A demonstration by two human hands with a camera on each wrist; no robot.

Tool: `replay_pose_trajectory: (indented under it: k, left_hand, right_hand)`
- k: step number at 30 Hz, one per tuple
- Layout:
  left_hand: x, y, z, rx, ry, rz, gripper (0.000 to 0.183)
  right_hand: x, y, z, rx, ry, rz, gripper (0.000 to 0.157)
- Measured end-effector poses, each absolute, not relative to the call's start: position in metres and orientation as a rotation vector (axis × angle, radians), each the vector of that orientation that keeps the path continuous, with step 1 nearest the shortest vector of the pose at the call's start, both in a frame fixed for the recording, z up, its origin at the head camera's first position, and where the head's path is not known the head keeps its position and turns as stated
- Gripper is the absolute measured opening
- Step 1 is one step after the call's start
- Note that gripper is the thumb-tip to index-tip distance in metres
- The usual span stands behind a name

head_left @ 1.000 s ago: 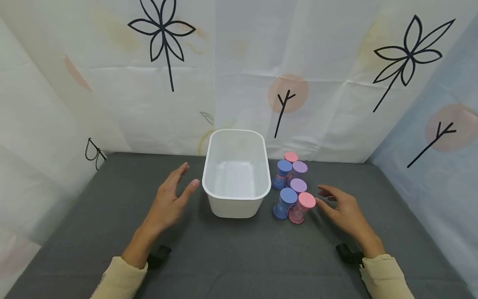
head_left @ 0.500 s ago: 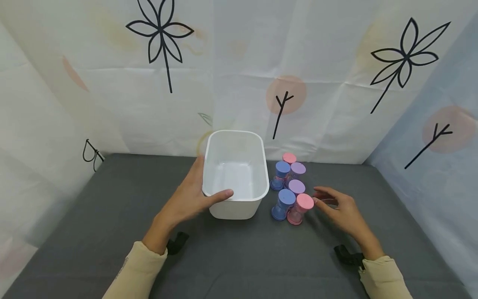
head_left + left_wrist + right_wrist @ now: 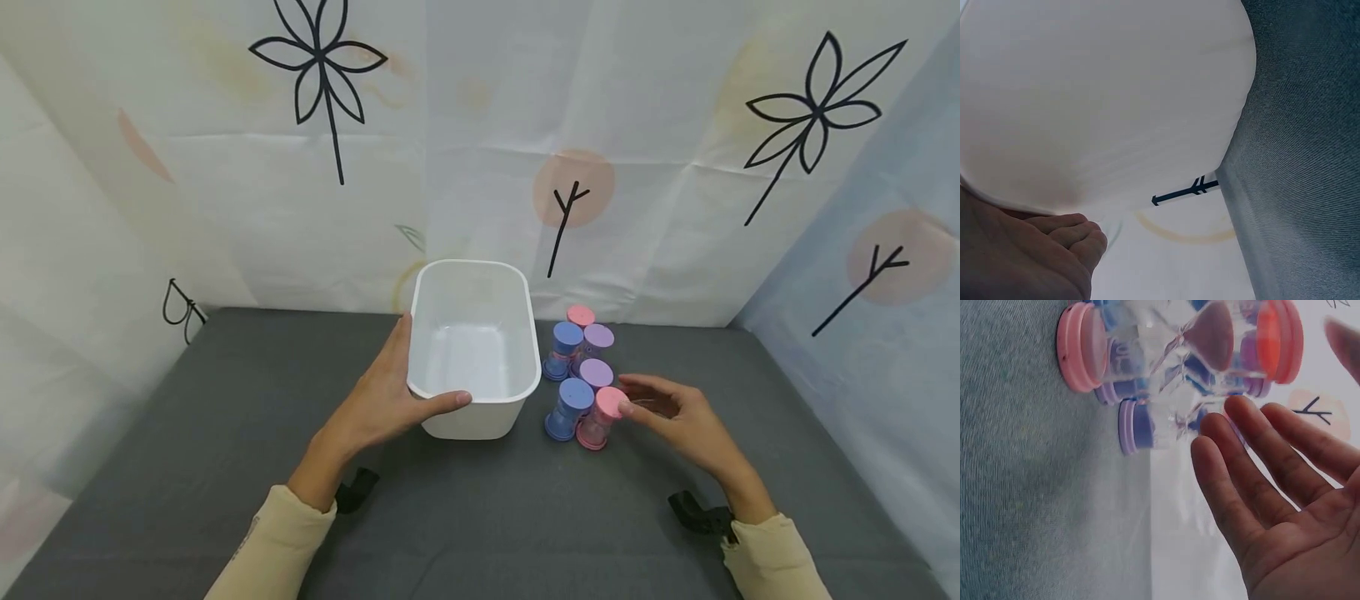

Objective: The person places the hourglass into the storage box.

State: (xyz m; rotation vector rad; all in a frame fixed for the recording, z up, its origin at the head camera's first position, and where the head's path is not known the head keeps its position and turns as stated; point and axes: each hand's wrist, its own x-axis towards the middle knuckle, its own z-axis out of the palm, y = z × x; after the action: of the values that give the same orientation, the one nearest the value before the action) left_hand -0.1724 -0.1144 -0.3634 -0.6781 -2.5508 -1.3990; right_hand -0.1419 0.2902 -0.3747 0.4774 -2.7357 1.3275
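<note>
Head view, and the near pink hourglass stands upright on the grey cloth, near right corner of a tight cluster. Right hand at its right side: fingers apart and loosely bent, thumb well spread, nothing in hold. Crowding the pink one, the near blue hourglass on its left and the near purple hourglass on its far side. Trouble would come from that packing: a sideways nudge could tip pink into its neighbours and topple several. Over to the left, the white bin, left hand gripping its near left corner, thumb over the rim, fingers along the outer wall; too hard a push might slide it right, into the cluster. Tough call whether the right thumb touches the pink cap. Far pink hourglass? Mostly masked by the far blue hourglass and far purple hourglass. Left wrist view is largely bin wall, no thumb showing; right wrist view catches only a blurred, cut-off thumb.
</note>
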Motion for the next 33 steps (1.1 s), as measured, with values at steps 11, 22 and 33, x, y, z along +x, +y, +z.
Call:
replay_pose_trajectory:
  k: [11,22,33]
  left_hand:
    - [-0.171,-0.114,-0.364,-0.645,-2.563,-1.411,0.125]
    - [-0.171,-0.114,-0.364,-0.654,-2.553,-1.458,0.125]
    - [-0.172,-0.114,-0.364,-0.642,-2.557,-1.453,0.125]
  right_hand:
    - [-0.143,0.28,-0.381,0.569,-2.696,1.37,0.044]
    - [-0.138,0.276,-0.378,0.489,-2.676,1.287,0.041]
    - [-0.135,0.286,-0.36,0.497,-2.568,1.329,0.042]
